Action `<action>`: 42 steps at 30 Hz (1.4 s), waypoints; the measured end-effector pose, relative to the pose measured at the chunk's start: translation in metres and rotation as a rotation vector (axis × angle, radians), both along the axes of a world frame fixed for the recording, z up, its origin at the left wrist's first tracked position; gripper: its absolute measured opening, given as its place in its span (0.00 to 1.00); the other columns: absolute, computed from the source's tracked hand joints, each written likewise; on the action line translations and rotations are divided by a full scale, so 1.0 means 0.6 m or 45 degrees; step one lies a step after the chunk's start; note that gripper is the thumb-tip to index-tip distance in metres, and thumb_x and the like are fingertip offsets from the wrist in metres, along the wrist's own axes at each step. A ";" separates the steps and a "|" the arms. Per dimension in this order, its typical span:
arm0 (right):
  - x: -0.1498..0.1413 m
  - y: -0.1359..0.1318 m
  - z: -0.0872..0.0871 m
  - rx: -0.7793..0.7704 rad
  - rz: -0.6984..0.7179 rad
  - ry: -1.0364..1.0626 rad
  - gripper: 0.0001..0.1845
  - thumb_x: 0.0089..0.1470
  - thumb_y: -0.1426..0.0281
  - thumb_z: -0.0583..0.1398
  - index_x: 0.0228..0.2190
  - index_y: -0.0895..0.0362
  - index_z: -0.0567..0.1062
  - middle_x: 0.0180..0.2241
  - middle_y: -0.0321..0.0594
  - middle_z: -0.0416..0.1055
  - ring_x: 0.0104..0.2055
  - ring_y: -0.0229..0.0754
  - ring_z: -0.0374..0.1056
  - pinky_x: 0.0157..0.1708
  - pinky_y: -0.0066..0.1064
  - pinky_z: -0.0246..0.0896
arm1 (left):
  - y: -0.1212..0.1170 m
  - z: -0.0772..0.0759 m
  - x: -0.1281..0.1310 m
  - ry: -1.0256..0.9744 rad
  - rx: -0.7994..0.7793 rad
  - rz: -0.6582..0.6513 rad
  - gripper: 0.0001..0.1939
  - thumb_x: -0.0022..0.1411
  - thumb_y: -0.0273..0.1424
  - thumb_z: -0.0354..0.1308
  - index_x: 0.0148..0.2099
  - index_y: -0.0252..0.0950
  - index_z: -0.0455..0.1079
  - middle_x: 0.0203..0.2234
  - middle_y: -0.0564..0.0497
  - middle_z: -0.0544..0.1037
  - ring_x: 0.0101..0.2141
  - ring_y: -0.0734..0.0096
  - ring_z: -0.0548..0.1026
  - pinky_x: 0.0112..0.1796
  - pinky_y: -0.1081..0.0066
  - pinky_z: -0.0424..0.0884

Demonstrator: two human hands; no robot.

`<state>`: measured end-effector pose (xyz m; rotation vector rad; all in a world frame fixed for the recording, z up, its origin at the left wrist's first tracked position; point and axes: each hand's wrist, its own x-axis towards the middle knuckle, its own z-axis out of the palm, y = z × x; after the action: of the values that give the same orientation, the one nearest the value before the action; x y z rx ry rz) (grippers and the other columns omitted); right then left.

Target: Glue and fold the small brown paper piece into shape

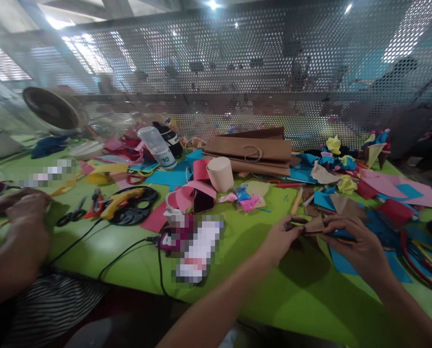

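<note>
Folded brown paper piece (314, 225), small and matt with straight creased edges, shows in the head view between your two hands, to the right of the cream cylinder-shaped roll (221, 175) and nearer to you. You have it pinched from both ends: the fingertips of your left hand (283, 238) press on one end, those of your right hand (359, 237) on the other. Your fingers cover part of it.

Under your hands and the roll spreads a glossy lime-green tabletop (245, 227). Just behind the roll and to its right, you have a wide brown paper bundle (252, 151) with a loop of cord on its front. Left of the roll, a yellow glue gun (123, 199) lies on a round black tray (152, 194), and dark-handled scissors (78, 212) lie farther left. Well left of the roll you can see a co-worker's hand (29, 217), and behind that a round fan (52, 110). Beyond the roll stands a grey perforated screen (216, 58), speckled with light.
</note>
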<state>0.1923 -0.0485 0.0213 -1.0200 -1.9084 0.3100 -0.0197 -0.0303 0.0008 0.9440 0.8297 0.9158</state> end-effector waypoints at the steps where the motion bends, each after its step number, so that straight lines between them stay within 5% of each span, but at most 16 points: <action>1: 0.000 0.000 -0.001 -0.007 0.002 0.002 0.05 0.60 0.69 0.67 0.35 0.48 0.77 0.43 0.41 0.78 0.50 0.52 0.73 0.49 0.44 0.64 | 0.000 0.000 0.000 0.003 0.000 0.000 0.19 0.57 0.35 0.66 0.49 0.33 0.72 0.28 0.54 0.74 0.21 0.79 0.69 0.25 0.75 0.69; 12: 0.001 -0.006 -0.014 -0.250 -0.075 0.154 0.07 0.58 0.65 0.67 0.30 0.49 0.74 0.42 0.41 0.77 0.52 0.54 0.72 0.47 0.42 0.66 | -0.004 0.001 0.001 -0.007 -0.041 -0.018 0.19 0.53 0.35 0.69 0.45 0.34 0.72 0.28 0.52 0.78 0.23 0.75 0.72 0.28 0.73 0.69; 24: 0.000 -0.010 -0.014 -0.497 -0.012 0.349 0.11 0.58 0.63 0.67 0.28 0.49 0.71 0.34 0.38 0.77 0.43 0.51 0.74 0.43 0.41 0.68 | -0.005 0.007 -0.003 -0.024 -0.165 -0.106 0.17 0.50 0.37 0.68 0.39 0.36 0.69 0.29 0.52 0.79 0.25 0.70 0.77 0.30 0.71 0.68; 31: -0.010 -0.016 0.004 -0.586 0.221 0.418 0.08 0.60 0.66 0.66 0.30 0.51 0.72 0.38 0.40 0.81 0.41 0.48 0.76 0.43 0.41 0.70 | -0.001 -0.001 -0.002 -0.104 -0.146 -0.119 0.28 0.40 0.45 0.79 0.35 0.34 0.70 0.28 0.54 0.76 0.30 0.73 0.74 0.38 0.70 0.70; 42: 0.001 -0.011 -0.015 -0.616 0.117 0.392 0.11 0.57 0.63 0.68 0.29 0.50 0.72 0.38 0.39 0.79 0.43 0.50 0.76 0.44 0.43 0.69 | 0.002 -0.005 -0.001 -0.082 -0.035 -0.079 0.33 0.36 0.47 0.81 0.35 0.34 0.69 0.26 0.55 0.75 0.29 0.76 0.72 0.35 0.72 0.68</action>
<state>0.1932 -0.0550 0.0125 -1.1172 -1.6331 0.9609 -0.0202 -0.0293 -0.0020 0.9071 0.7529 0.8745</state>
